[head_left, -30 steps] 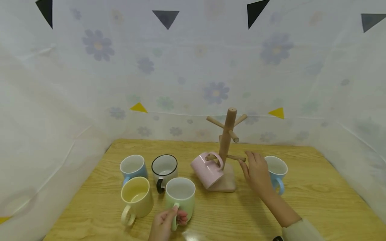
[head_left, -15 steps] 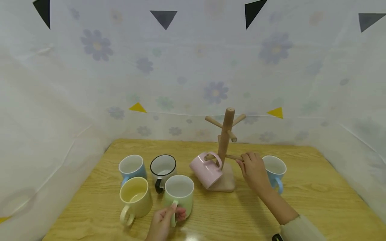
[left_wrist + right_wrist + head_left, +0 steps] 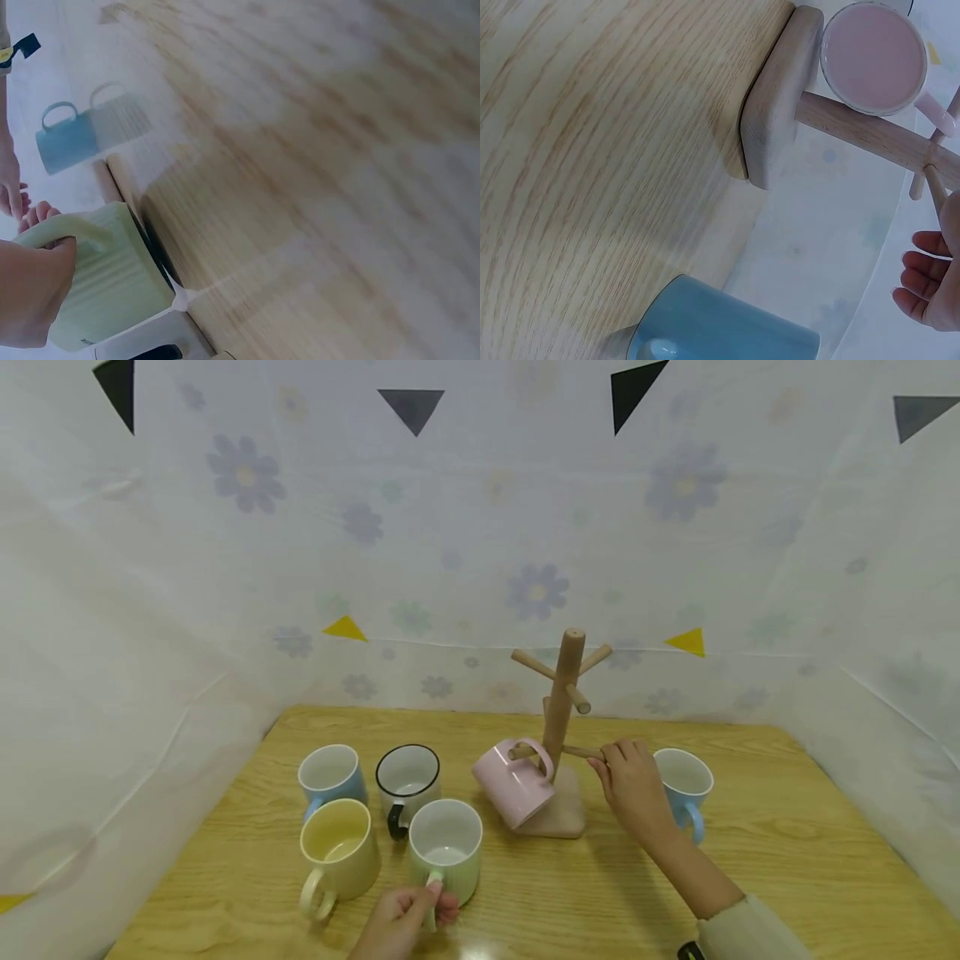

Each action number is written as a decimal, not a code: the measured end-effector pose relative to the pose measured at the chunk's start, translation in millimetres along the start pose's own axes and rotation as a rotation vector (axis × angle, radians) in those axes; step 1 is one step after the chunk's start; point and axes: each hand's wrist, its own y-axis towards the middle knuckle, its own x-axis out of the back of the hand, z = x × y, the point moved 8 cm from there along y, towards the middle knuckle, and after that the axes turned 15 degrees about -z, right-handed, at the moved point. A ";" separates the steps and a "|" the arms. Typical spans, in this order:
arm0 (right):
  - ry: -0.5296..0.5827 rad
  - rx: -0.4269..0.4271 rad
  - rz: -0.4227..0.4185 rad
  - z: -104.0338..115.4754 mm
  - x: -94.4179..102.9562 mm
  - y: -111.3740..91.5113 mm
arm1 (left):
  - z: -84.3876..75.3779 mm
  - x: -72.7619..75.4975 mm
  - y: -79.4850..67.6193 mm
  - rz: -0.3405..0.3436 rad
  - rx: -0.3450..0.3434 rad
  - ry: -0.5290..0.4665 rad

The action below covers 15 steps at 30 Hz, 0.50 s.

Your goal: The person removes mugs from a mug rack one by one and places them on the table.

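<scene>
My left hand [image 3: 397, 917] grips the handle of a pale green mug [image 3: 462, 872], which stands upright at the table's front; its ribbed side shows in the left wrist view. My right hand [image 3: 636, 789] pinches the end of a lower right peg [image 3: 581, 752] on a wooden mug tree [image 3: 557, 718]. In the right wrist view its other fingers [image 3: 922, 274] are loosely bent below the peg. A pink mug [image 3: 512, 785] hangs tilted by its handle from the lower left peg, beside the tree's base [image 3: 566, 814].
A yellow mug [image 3: 352, 864], a blue mug [image 3: 337, 781] and a white mug with black rim [image 3: 408, 789] stand left of the green one. Another blue mug [image 3: 678, 797] is just behind my right hand. Patterned cloth [image 3: 450, 527] encloses the wooden table [image 3: 787, 827].
My right hand has moved in from beside the peg and now pinches its end. The green mug rose slightly in view, then came back down, still in my left hand.
</scene>
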 end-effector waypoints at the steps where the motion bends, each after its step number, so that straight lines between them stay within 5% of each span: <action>1: 0.000 -0.001 -0.001 -0.2 0.0 0.0 | 0.6 0.4 -0.1 0.006 0.000 0.009; 15: -0.010 -0.020 0.012 -0.8 -0.5 -0.2 | 5.0 4.4 -2.4 -0.002 -0.060 0.074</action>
